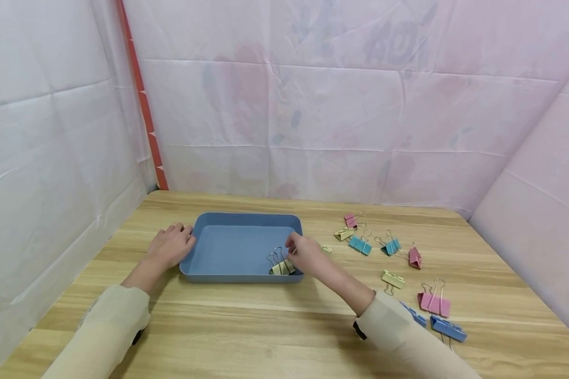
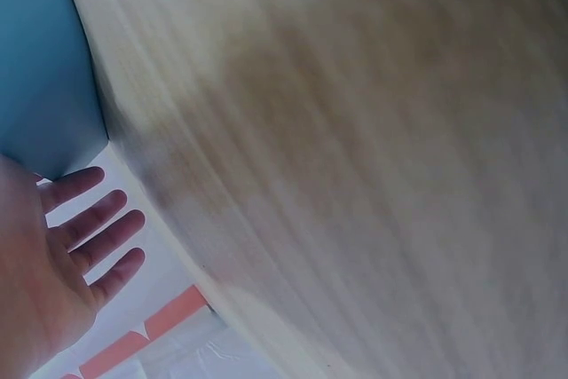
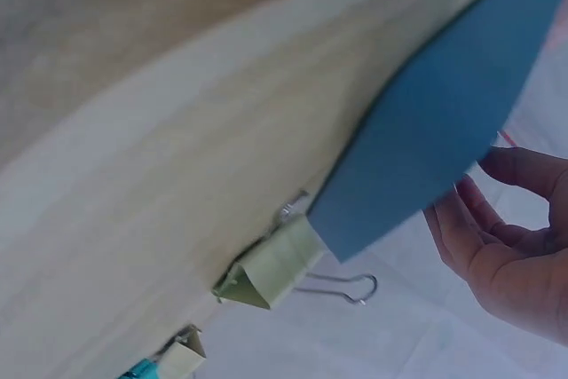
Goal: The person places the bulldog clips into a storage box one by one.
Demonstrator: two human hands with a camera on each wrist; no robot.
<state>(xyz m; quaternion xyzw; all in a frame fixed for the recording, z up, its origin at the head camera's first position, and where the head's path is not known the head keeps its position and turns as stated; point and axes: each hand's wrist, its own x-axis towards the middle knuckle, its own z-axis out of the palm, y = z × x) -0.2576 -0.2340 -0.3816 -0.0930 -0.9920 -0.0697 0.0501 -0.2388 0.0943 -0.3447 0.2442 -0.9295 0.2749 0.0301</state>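
A shallow blue-grey tray (image 1: 241, 279) lies on the table between both hands. My left hand (image 1: 172, 245) rests at its left rim, fingers loosely extended; the left wrist view shows the spread fingers (image 2: 106, 228) beside the tray's corner. Over the tray's right end, my right hand (image 1: 308, 255) has its fingers bent loosely, with thumb (image 3: 524, 170) and fingers apart at the rim. No clip shows between them. Just below those fingertips, pale yellow binder clip material (image 1: 281, 268) lies in the tray's front right corner, wire handles up. Part of it is hidden by the hand.
Right of the tray, loose binder clips are scattered: yellow (image 1: 392, 279), teal (image 1: 360, 245), pink (image 1: 434, 303) and blue (image 1: 448, 328). One yellow clip (image 3: 275, 264) lies close outside the tray's right wall. A white cloth (image 1: 275, 105) hangs behind the table.
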